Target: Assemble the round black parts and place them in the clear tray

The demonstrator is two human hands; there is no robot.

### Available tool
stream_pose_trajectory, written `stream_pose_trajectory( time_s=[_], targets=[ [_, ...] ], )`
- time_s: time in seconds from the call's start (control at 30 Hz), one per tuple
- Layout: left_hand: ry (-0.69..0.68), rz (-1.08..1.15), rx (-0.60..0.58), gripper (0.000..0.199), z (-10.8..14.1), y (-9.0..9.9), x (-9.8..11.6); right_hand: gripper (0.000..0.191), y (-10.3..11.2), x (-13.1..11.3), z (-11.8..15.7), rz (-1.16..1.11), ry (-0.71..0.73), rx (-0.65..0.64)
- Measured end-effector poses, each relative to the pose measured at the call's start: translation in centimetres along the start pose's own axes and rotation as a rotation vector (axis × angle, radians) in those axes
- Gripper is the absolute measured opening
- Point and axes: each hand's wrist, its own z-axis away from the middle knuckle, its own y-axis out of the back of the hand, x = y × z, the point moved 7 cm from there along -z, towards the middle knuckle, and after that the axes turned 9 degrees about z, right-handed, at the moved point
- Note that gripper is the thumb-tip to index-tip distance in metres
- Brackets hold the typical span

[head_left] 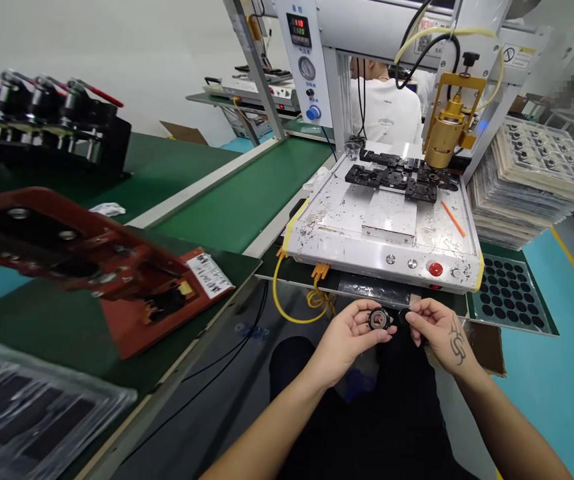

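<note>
Head view: left hand [351, 335] grips a ring [379, 313]. Right hand [439, 335] pinches a black disc [403, 316] at the ring's three o'clock.

- You can pass over the front left of the white base [329, 223], ahead of your left hand [351, 333].
- The gold press head [443, 137] blocks you from above at the right end of the black fixture [381, 177].
- Stacked trays [511, 193] wall off the base's right side.
- A yellow cable [297, 322] loops to your left hand's left.
</note>
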Motion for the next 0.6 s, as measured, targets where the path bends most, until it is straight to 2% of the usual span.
stream_pose_trajectory(
  time_s=[0.2,0.4,0.6],
  targets=[
    [0.021,0.032,0.054,0.05,1.3,-0.1,0.9,0.041,-0.6,0.2,0.3,-0.055,-0.016,-0.058],
    [0.023,0.064,0.029,0.052,2.1,-0.5,1.1,0.041,-1.2,0.7,1.4,-0.179,-0.113,-0.175],
    [0.004,0.087,-0.002,0.047,2.8,-0.9,1.0,0.039,-1.0,0.7,2.2,-0.133,-0.125,-0.194]
  ],
)
